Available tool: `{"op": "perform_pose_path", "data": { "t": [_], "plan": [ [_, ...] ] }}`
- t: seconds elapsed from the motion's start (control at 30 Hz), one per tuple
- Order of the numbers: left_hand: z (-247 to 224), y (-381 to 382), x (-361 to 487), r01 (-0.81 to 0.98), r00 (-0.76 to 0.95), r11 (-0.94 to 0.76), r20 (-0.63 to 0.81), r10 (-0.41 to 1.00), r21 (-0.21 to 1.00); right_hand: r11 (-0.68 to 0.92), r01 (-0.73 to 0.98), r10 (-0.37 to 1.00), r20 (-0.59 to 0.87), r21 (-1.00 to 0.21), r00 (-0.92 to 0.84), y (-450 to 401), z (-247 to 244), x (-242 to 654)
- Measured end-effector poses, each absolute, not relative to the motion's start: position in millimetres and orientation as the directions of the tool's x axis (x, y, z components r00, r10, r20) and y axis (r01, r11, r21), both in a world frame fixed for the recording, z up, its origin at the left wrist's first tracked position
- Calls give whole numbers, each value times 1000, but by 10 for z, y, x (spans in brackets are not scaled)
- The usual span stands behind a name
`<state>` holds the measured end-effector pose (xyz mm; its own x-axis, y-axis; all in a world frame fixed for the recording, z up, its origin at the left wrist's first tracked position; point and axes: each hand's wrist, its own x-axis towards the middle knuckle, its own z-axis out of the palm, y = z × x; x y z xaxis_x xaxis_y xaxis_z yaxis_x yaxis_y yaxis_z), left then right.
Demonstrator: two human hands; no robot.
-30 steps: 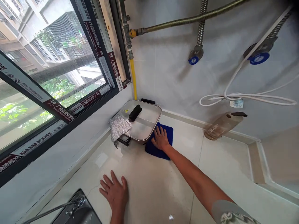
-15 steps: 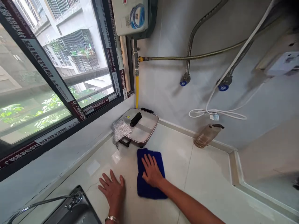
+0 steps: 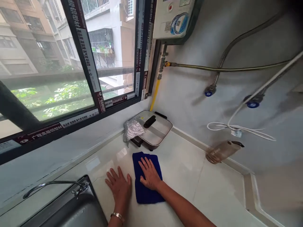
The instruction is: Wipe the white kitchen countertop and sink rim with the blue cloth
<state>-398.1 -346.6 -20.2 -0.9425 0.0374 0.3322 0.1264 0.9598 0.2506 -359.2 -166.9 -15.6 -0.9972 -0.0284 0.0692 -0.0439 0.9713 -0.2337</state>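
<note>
My right hand (image 3: 150,175) lies flat with fingers spread on a dark blue cloth (image 3: 148,196), pressing it to the pale countertop (image 3: 182,176). To its left, my left hand (image 3: 119,185), with a metal bracelet on the wrist, rests on the bare counter, palm down and fingers apart. Just beyond the cloth stands a square electric pan (image 3: 163,126) with a lid and black handles. Silvery crumpled wrapping (image 3: 133,128) lies over the pan's left corner.
At the lower left is a metal sink (image 3: 78,214) with a curved faucet (image 3: 54,182). A brownish translucent jug (image 3: 220,152) leans by the back wall, below a coiled white cable (image 3: 236,127). Windows (image 3: 71,78) line the left; a water heater (image 3: 171,23) hangs in the corner.
The camera view has turned left, showing more of the sink and window. My right hand and the blue cloth have slid left over the counter, nearer my left hand, which stays in place.
</note>
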Motion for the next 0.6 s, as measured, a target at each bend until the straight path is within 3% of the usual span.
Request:
{"op": "perform_pose_path", "data": {
  "t": [0.27,0.6],
  "plan": [
    [-333,-3481,-3981,118,-958,958,284,40,262,981,19,35,77,-194,-996,-1705,-77,-4659],
    [-242,-3483,-3929,106,-986,948,156,61,300,953,141,154,29,-267,-988,-1678,-205,-5681]
  ]
}}
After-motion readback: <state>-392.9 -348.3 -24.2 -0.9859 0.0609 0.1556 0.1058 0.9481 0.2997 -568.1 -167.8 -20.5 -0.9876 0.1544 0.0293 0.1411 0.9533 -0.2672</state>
